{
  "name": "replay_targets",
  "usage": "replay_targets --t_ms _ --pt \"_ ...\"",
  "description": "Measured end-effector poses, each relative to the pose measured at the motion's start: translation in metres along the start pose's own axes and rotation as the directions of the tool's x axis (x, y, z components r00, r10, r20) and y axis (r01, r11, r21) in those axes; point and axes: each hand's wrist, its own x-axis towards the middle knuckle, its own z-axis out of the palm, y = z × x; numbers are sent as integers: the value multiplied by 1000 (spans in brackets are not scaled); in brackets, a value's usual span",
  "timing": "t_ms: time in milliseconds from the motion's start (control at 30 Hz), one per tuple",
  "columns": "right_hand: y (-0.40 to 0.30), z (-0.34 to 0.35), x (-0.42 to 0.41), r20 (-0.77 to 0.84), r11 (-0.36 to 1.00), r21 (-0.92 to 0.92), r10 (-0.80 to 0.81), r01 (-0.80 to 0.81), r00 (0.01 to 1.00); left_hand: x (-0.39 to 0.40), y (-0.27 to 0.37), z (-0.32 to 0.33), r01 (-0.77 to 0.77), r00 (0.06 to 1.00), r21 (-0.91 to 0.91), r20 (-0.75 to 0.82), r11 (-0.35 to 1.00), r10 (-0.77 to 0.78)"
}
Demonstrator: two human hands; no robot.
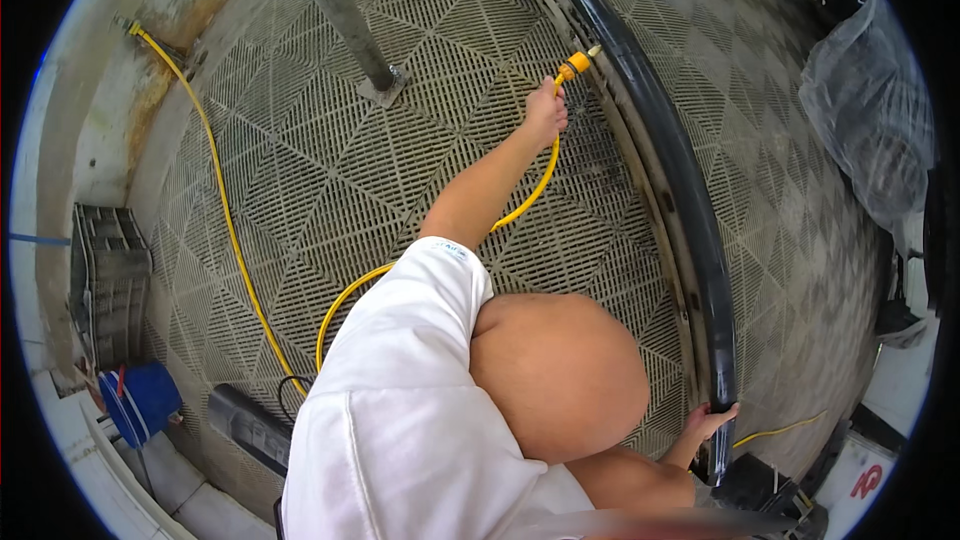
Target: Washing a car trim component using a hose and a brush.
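My left hand (pixel 546 114) is closed around a yellow hose (pixel 537 187), just behind its orange nozzle fitting (pixel 574 66). The fitting's metal tip points at the inner side of a long, curved black vehicle bumper (pixel 675 142), close to its upper part; whether they touch cannot be told. Near the bumper's lower end, my right hand (pixel 709 424) grips its edge, with fingers over the glossy outer face. A bare knee and my white sleeve fill the lower middle, hiding part of the hose and my right arm.
Grating tiles (pixel 427 90) cover the floor. A metal post (pixel 341 11) stands at the top. At left are a grey plastic crate (pixel 120 292), a blue container (pixel 142 401) and a dark cylinder (pixel 247 420). Clear plastic sheeting (pixel 870 105) hangs at right; a black object (pixel 750 484) lies beside the bumper's lower end.
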Motion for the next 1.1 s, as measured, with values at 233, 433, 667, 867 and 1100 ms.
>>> replay_targets --t_ms 233,433,667,867,1100 --pt "0 3 -4 0 999 3 -36 36 999 5 0 3 -28 999 -95 -47 995 24" --pt "5 -4 12 76 999 -2 -40 41 996 19 20 4 -102 991 -130 -96 986 90" --pt "6 -6 18 110 1000 -2 11 -11 994 13 34 17 -196 967 -77 -184 978 179" --pt "4 3 -3 68 1000 -16 -22 23 997 24 37 25 -246 930 35 -273 969 246" --pt "3 7 -16 65 1000 -18 -12 13 998 38 38 30 -277 740 436 -472 856 480"
